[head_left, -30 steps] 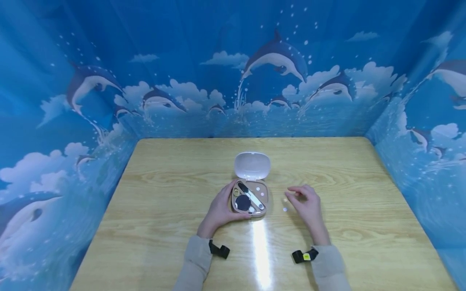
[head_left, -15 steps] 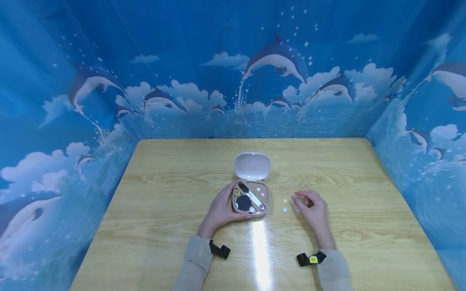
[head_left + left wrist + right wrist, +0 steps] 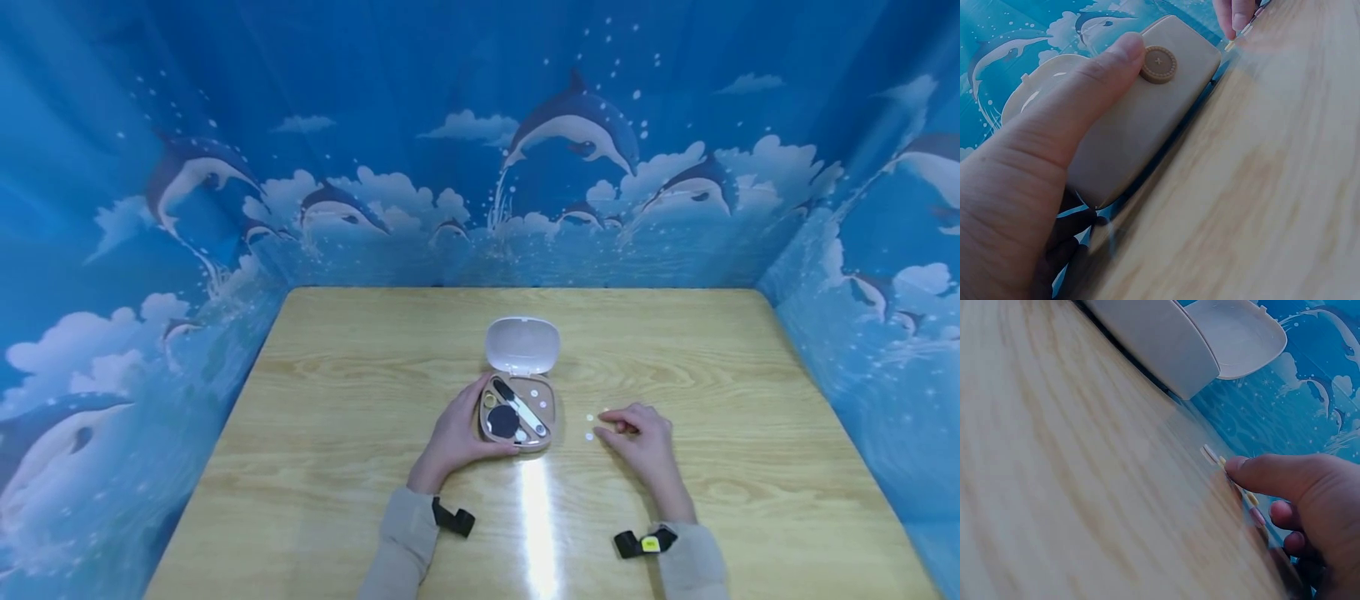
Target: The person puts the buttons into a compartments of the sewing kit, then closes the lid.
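Observation:
My left hand (image 3: 453, 429) grips an open sewing box (image 3: 550, 400) by its left side. In the left wrist view its thumb presses beside the round button-shaped clasp (image 3: 1159, 64). Inside the box lie a black disc (image 3: 503, 422), a long black-and-white tool (image 3: 529, 415) set diagonally, and small pale buttons (image 3: 534, 393). Right of the box, my right hand (image 3: 641, 437) is low over the table among several small buttons (image 3: 589, 437), thumb and forefinger parted. The right wrist view has the thumb tip close by a whitish button (image 3: 1210, 453), with a pink button (image 3: 1257, 517) under the fingers.
The box's white lid (image 3: 522, 345) stands raised at the back. A wood-grain table (image 3: 360, 375) carries everything, with a blue dolphin-print curtain (image 3: 420, 167) around its back and sides. Black camera straps (image 3: 453, 518) sit on both wrists.
My right hand first shifted right, away from the box, then came slightly nearer me; its thumb and forefinger have spread apart. The left hand and box hold their place.

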The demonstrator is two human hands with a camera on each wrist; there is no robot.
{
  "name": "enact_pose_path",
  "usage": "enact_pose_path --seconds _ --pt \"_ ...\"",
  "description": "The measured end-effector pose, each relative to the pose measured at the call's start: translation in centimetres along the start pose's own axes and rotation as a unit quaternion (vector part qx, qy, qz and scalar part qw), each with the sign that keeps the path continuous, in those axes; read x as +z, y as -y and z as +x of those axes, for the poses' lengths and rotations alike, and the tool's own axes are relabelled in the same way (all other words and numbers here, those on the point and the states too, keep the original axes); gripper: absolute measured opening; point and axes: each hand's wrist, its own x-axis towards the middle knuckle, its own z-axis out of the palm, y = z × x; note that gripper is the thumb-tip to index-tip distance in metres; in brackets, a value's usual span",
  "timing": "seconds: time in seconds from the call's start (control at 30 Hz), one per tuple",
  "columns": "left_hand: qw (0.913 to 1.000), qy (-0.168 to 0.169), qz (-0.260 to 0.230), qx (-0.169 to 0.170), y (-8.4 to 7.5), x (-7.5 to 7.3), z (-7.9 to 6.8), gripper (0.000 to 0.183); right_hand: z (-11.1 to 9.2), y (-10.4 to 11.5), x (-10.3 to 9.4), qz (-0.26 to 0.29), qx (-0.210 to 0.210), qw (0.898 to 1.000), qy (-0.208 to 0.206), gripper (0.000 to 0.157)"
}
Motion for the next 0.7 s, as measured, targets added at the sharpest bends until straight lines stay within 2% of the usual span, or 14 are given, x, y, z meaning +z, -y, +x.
enact_pose_path --seconds 0.13,0.53,0.7 --pt "1.0 0.002 0.002 -0.005 -0.13 -0.06 0.0 0.131 -0.18 0.04 -0.02 -0.003 0.016 1.0 0.012 0.025" --pt "1.0 -0.002 0.004 0.0 -0.44 -0.12 0.22 0.131 0.08 -0.04 -0.12 0.002 0.011 1.0 0.002 0.019" --pt "0.9999 0.001 0.009 0.004 -0.21 0.03 0.29 0.131 0.22 -0.02 -0.03 -0.005 0.02 1.0 0.004 0.028"
